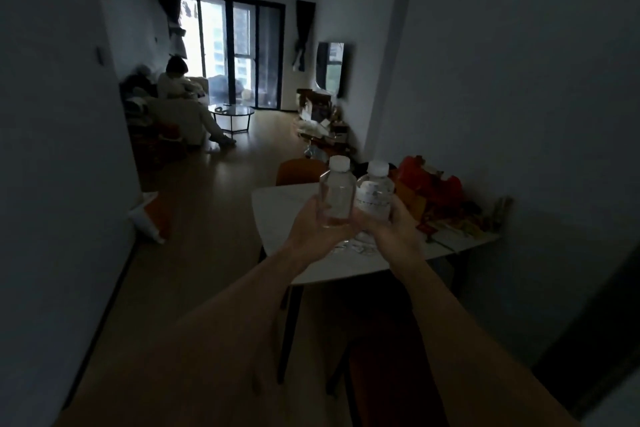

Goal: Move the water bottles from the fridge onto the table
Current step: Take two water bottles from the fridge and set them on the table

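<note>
Left hand point(313, 224): stretched forward over the near part of the bench, grip clamped around the lower body of the left bottle, fingers wrapped on its left side.
Right hand point(388, 229): stretched forward beside the left hand, grip clamped around the lower body of the right bottle.
Left bottle point(336, 192): clear plastic, white cap, held upright above the bench, no label to be seen.
Right bottle point(375, 192): clear plastic, white cap, pale label around its middle, held upright, just beside the left bottle and touching or nearly touching it; I cannot tell which.
Bench point(277, 208): white top on dark legs, set against the right wall; both bottles are above it and not resting on it.
Bench load: a red and orange heap of packets point(429, 187) at the far right part, with flat papers point(450, 229) near the right edge.
Under the hands: something clear and crinkled lies on the bench top; too dim to tell what.
Chair point(299, 172): orange back, at the far end of the bench.
Room: dim, with a wooden floor point(214, 204), a bright window point(225, 45) at the far end and a round glass table point(233, 113) before it.
Other person point(180, 87): seated on a pale sofa at the far left.
</note>
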`<move>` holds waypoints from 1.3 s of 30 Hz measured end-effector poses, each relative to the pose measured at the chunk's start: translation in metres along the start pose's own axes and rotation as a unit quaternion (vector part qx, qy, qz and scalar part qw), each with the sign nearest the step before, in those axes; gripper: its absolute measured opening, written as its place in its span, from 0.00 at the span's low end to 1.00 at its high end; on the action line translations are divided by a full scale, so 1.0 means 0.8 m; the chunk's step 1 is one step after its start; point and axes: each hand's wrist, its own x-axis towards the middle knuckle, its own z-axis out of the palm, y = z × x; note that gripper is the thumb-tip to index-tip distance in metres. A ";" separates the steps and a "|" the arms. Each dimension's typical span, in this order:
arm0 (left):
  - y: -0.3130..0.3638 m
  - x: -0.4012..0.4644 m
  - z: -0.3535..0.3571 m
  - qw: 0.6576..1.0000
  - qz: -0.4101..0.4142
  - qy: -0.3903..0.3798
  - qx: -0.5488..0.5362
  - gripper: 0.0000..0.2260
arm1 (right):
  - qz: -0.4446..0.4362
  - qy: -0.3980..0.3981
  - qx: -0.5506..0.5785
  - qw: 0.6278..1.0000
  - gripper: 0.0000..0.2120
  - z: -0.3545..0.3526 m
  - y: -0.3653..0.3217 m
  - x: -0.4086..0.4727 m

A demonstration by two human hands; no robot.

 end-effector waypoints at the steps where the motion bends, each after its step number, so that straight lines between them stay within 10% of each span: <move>1: -0.016 0.031 -0.004 1.000 0.000 -0.003 0.010 0.16 | 0.009 0.005 -0.008 1.000 0.18 0.002 0.016 0.028; 7: -0.128 0.214 0.000 0.997 -0.066 0.000 0.050 0.32 | 0.035 0.015 -0.051 0.998 0.21 -0.001 0.132 0.204; 39: -0.741 0.818 0.104 0.920 -0.278 0.126 0.246 0.29 | 0.245 -0.127 -0.125 0.953 0.27 -0.013 0.751 0.824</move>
